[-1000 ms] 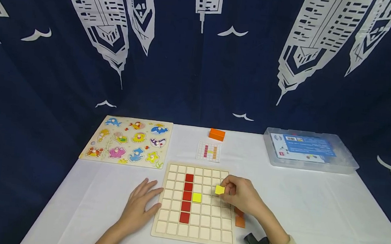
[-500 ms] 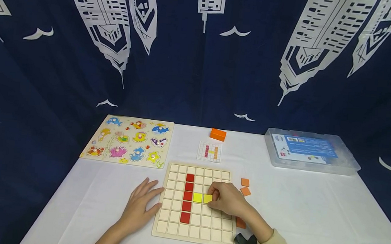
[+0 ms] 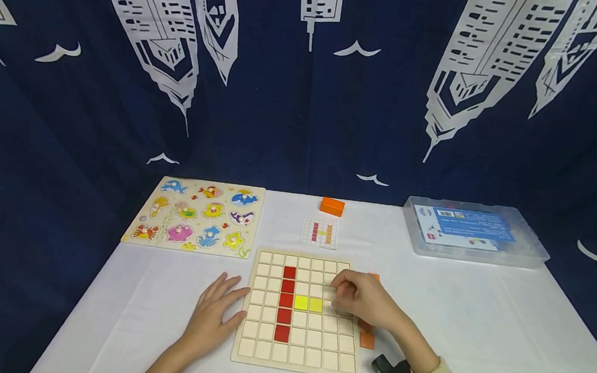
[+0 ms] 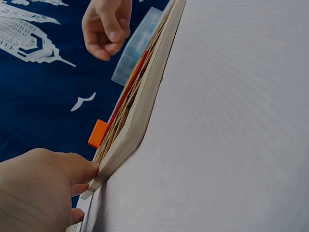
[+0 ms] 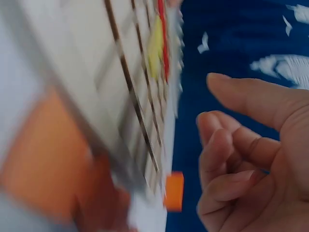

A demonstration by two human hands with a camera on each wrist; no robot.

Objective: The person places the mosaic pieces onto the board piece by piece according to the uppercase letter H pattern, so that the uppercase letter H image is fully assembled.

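A wooden grid board (image 3: 296, 356) lies on the white table. Several red square tiles (image 3: 284, 315) fill a column in it, and two yellow tiles (image 3: 315, 305) sit side by side to the right of that column. My left hand (image 3: 210, 320) rests at the board's left edge with fingers spread; in the left wrist view its fingertips touch the wooden rim. Over the right side of the board, my right hand (image 3: 368, 300) holds nothing; its thumb and index finger stand apart in the right wrist view. Orange tiles (image 3: 367, 340) lie beside the board's right edge, partly hidden by that hand.
Behind the board lies a small pattern card (image 3: 319, 233), with an orange block (image 3: 332, 206) beyond it. A sea-animal peg puzzle (image 3: 195, 239) is at the back left. A clear plastic case (image 3: 524, 248) stands at the back right. The black wrist strap piece (image 3: 391, 371) is by the right sleeve.
My right hand carried a yellow tile leftward into the cell beside the first yellow one, let it go, and has drawn back to the right. My left hand has stayed still.
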